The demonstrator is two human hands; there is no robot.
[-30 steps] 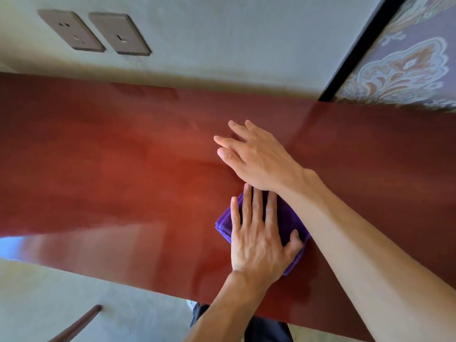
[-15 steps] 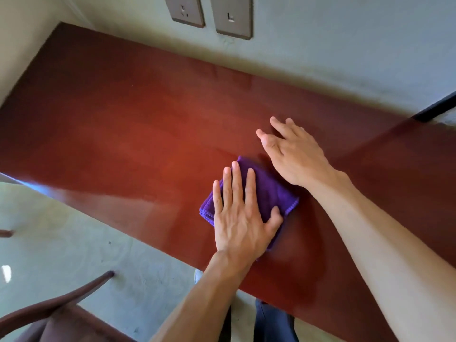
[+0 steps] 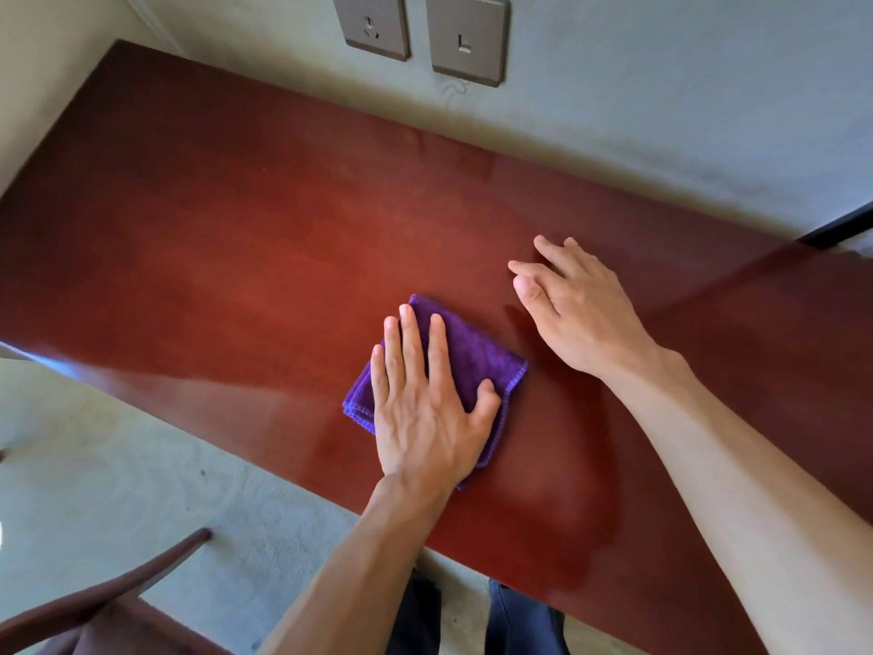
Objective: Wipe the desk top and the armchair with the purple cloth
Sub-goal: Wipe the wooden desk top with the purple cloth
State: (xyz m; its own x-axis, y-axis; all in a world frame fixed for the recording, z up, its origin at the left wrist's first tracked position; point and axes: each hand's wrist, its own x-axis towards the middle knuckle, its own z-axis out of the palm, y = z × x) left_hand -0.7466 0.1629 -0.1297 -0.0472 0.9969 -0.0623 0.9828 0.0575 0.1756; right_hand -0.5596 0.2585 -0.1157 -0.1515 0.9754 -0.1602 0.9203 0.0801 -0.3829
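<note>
Compared with half a second ago, the picture is almost the same: the left hand (image 3: 427, 408) still lies flat on the purple cloth (image 3: 472, 366), and the right hand (image 3: 581, 314) is still flat on the bare wood. The right hand has drawn a little away from the cloth, so now a strip of red wood shows between them. A second ago the right hand was closer in front of the cloth, and the view was turned more to the right end of the tabletop (image 3: 212, 257).

The cloth is folded and lies on the tabletop, nearer to its front edge than to the wall, about the middle of the visible length. The fingers (image 3: 411, 342) of the left hand are stretched out and a little spread on top of the cloth, with the thumb at its right side; they press, they do not pinch. The fingers of the right hand are also open and hold nothing.

To the left of the cloth the tabletop is bare up to its far-left corner at the wall. Two wall plates (image 3: 467, 37) are on the wall above the back edge. The armchair (image 3: 118, 593) shows at the lower left, apart from the front edge, on the carpet (image 3: 141, 465).
</note>
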